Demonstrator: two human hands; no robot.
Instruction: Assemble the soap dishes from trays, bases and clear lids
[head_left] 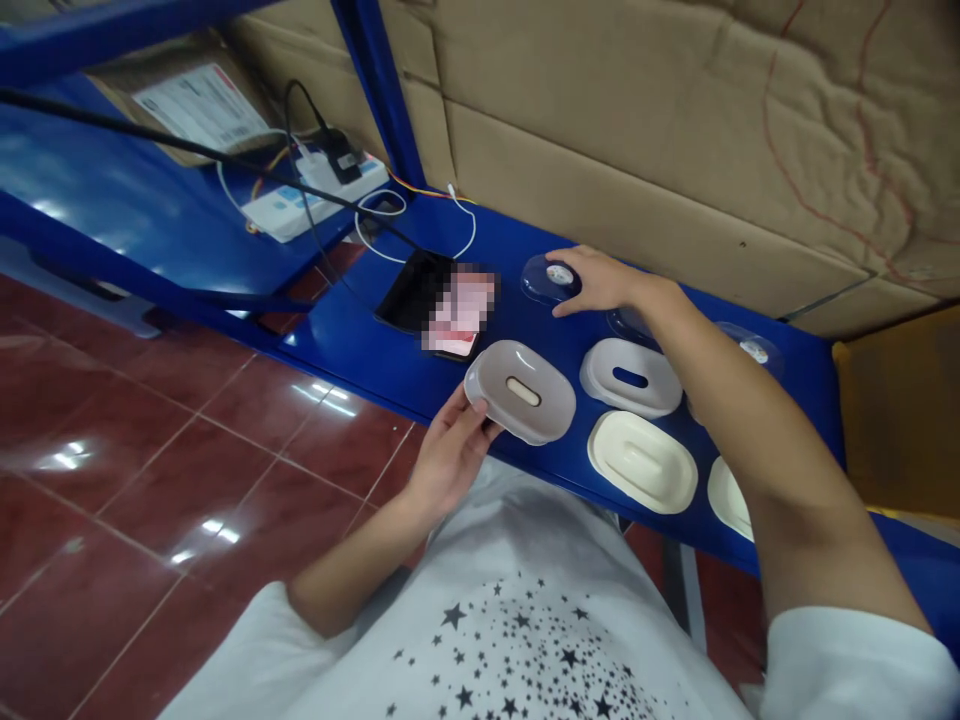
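Observation:
My left hand [454, 450] grips the near left edge of a grey oval soap dish [551, 400], slightly tilted. Something cream shows through its middle slot. Farther back on the blue shelf, the fingers of my right hand [600, 278] close around the sides of a clear oval lid [536, 282] bearing a round sticker. Another grey dish with a slot [637, 395] lies to the right of the held one. In front of that is a cream oval base [637, 465] with a raised ridge. My right forearm partly hides a second cream base [726, 495].
A phone [461, 315] with a blurred screen leans on a black holder [409, 290]. Another clear lid [765, 350] lies beyond my forearm. Cables run from a white power strip [289, 212]. Cardboard [600, 130] lines the back, and a blue post [382, 95] stands left.

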